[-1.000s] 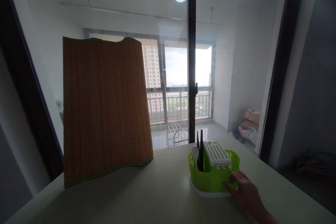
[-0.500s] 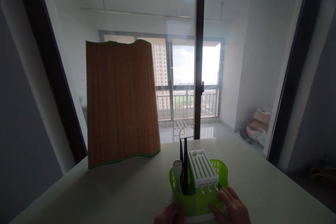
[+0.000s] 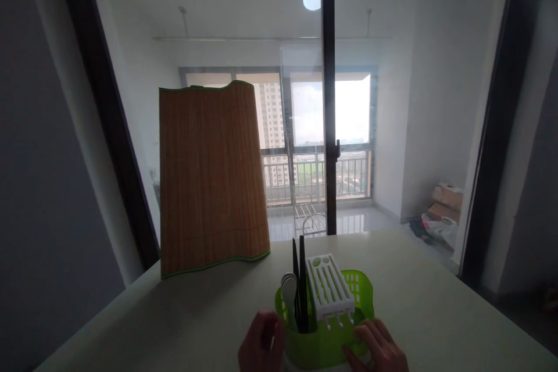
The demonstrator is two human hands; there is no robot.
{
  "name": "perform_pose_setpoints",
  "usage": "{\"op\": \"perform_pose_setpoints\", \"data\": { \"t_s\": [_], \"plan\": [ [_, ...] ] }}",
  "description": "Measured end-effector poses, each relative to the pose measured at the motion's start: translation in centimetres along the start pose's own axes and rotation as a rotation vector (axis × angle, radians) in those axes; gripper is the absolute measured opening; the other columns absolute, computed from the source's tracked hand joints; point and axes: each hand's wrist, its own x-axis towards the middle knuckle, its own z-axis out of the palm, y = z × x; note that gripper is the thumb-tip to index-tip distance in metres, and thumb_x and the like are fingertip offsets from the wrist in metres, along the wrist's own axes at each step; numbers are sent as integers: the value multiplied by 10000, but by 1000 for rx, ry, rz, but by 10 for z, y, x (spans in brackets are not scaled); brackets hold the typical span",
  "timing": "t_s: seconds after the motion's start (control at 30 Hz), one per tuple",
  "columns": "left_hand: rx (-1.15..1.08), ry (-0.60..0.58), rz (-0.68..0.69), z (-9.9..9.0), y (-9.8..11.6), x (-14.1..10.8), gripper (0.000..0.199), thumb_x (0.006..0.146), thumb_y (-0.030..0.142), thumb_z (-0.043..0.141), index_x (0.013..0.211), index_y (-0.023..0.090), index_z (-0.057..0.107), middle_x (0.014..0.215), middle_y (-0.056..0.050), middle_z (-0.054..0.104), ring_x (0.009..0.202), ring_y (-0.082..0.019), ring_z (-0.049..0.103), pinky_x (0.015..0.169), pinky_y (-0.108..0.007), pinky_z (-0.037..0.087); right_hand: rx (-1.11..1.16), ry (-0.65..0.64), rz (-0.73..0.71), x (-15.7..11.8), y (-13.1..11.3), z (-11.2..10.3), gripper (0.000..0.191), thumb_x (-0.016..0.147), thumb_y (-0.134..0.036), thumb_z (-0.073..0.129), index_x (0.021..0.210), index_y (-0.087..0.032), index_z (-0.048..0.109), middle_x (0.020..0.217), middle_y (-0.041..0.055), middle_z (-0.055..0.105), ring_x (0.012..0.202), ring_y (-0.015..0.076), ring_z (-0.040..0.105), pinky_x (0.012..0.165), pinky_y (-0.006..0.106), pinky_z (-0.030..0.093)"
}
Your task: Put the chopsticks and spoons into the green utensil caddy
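A green plastic cutlery basket [image 3: 320, 350] with a white base stands at the front of the pale table. In it are a light-coloured spoon [image 3: 288, 297], black chopsticks [image 3: 301, 288] standing upright, and a white slotted piece with hooks [image 3: 331, 288], resting tilted on top. My right hand [image 3: 380, 346] holds the basket at its right front, fingers over the rim. At the basket's left side is my left hand [image 3: 260, 342], fingers bent and a gap showing between thumb and fingers. Whether it touches the basket wall I cannot tell.
A brown bamboo mat [image 3: 213, 180] with green edging stands upright on the left of the table [image 3: 418, 296]. Behind the table is a glass door with a dark frame [image 3: 329, 99]. Beyond it, a metal rack [image 3: 310, 218] and boxes with bags [image 3: 442, 212] lie on the floor.
My left hand has moved up and left from the basket's lower front to its left side. My right hand stays on the basket. The view has shifted slightly.
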Motion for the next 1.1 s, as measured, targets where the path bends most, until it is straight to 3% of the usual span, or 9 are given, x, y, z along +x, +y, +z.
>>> {"op": "perform_pose_setpoints", "data": {
  "t_s": [0.1, 0.23, 0.4, 0.63, 0.8, 0.9, 1.03, 1.1],
  "plan": [
    [82, -20, 40, -13, 31, 32, 389, 851, 548, 486, 1071, 235, 554, 858, 13, 623, 625, -124, 563, 576, -229, 455, 15, 2, 16, 0, -3, -1, 201, 807, -432, 639, 845, -263, 538, 721, -3, 654, 688, 181, 650, 553, 257, 543],
    [298, -187, 175, -16, 61, 62, 459, 846, 526, 530, 1216, 254, 525, 1184, -42, 601, 1004, -196, 615, 765, -273, 479, 33, 0, 51, 0, -8, -4, 192, 832, -454, 606, 848, -272, 549, 728, 1, 662, 687, 191, 656, 550, 270, 539],
    [532, -339, 198, -11, 73, 73, 333, 888, 454, 494, 1145, 257, 571, 1112, -36, 625, 940, -194, 629, 728, -264, 444, 39, -5, 34, -1, -8, -3, 191, 832, -461, 599, 877, -279, 564, 746, 2, 673, 694, 196, 665, 520, 273, 536],
    [618, -404, 153, -8, 70, 68, 235, 907, 394, 475, 1051, 229, 559, 1024, -36, 666, 801, -164, 646, 617, -235, 394, 111, 4, 65, 1, -7, -6, 220, 839, -424, 599, 996, -274, 562, 899, 43, 697, 794, 207, 693, 594, 276, 582],
    [628, -394, 183, -11, 73, 70, 197, 902, 379, 498, 1004, 227, 572, 964, -20, 691, 806, -172, 655, 625, -240, 394, 108, 20, 127, -3, -8, -3, 292, 848, -432, 570, 1088, -267, 551, 1030, 81, 678, 868, 215, 703, 588, 266, 596],
    [629, -263, 219, -38, 90, 85, 230, 927, 414, 460, 979, 220, 574, 950, -18, 684, 779, -154, 643, 636, -234, 394, 103, 28, 124, -5, -6, 0, 302, 838, -412, 575, 1104, -272, 547, 1036, 74, 676, 855, 204, 709, 563, 245, 594],
    [655, -42, 312, -107, 120, 117, 279, 950, 448, 409, 971, 210, 552, 869, -11, 664, 776, -165, 630, 673, -240, 399, 106, 15, 120, -6, -4, 0, 299, 839, -422, 566, 1102, -281, 549, 1048, 71, 675, 856, 202, 711, 539, 232, 588],
    [782, -54, 302, -139, 126, 130, 272, 954, 434, 399, 998, 208, 544, 849, -14, 657, 793, -178, 635, 700, -249, 412, 107, 9, 115, -6, -3, -1, 298, 847, -435, 554, 1103, -282, 547, 1042, 71, 676, 862, 205, 710, 563, 242, 595]
  ]
}}
